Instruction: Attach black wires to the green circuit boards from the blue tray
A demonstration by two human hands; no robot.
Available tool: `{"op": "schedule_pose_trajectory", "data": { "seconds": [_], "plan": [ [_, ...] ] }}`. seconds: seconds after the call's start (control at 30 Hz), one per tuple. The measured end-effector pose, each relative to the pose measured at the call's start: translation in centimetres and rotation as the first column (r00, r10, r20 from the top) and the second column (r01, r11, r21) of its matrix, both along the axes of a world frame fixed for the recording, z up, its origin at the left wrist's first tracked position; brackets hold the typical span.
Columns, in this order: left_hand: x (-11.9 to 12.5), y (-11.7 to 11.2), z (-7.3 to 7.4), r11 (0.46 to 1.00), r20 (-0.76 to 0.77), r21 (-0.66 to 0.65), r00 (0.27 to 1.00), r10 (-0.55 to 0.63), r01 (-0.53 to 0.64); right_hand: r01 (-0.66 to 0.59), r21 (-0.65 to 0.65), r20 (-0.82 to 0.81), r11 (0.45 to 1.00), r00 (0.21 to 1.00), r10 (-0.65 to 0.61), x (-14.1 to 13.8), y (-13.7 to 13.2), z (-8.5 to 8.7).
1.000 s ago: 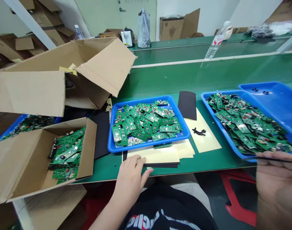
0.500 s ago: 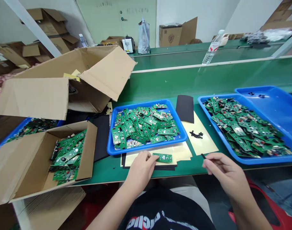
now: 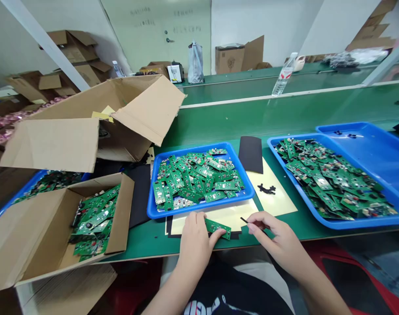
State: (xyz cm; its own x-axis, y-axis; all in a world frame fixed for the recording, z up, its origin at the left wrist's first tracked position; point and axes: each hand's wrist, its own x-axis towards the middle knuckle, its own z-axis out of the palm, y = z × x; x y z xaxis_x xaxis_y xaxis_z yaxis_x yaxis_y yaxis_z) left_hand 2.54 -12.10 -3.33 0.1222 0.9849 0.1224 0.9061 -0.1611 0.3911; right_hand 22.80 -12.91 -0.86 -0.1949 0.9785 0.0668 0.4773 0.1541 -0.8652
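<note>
Close to the table's front edge, my left hand (image 3: pixel 196 238) grips a green circuit board (image 3: pixel 218 228), with the thumb along its lower edge and the fingers behind its left end. A small thin black strip (image 3: pixel 243 220) is pinched between the thumb and fingertips of my right hand (image 3: pixel 272 232), just right of the board and apart from it. Beneath both lies yellowish backing paper (image 3: pixel 232 211) over black sheets. A little pile of black strips (image 3: pixel 266 189) rests on another yellowish sheet (image 3: pixel 278 201) beyond my right hand.
A blue tray (image 3: pixel 199 211) of circuit boards stands ahead, another full blue tray (image 3: pixel 330 225) to the right. On the left, an open cardboard box (image 3: pixel 120 214) holds more boards, with a larger carton (image 3: pixel 150 109) behind it. A black sheet (image 3: pixel 251 154) lies between the trays.
My right hand has moved left with the black strip, up near the board. My left hand has turned the board at a slant, its thumb now on the lower edge. The view has tilted slightly.
</note>
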Motion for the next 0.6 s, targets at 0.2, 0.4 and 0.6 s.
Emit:
{"op": "schedule_pose_trajectory", "data": {
  "seconds": [0.2,0.4,0.6],
  "plan": [
    [-0.5,0.2,0.2,0.985,0.278,-0.173,0.958,0.077,-0.029,0.047,0.140,-0.039,0.989,0.998,-0.041,-0.8,1.0,0.9],
    [-2.4,1.0,0.8,0.966,0.584,-0.240,0.809,0.069,0.091,0.104,0.311,-0.120,0.945,0.990,-0.070,-2.1,3.1,2.1],
    [-3.9,2.1,2.4,0.922,0.827,-0.352,0.517,0.223,0.164,0.060,0.368,-0.123,0.928,0.992,-0.015,-2.9,5.8,3.4]
  ]
}}
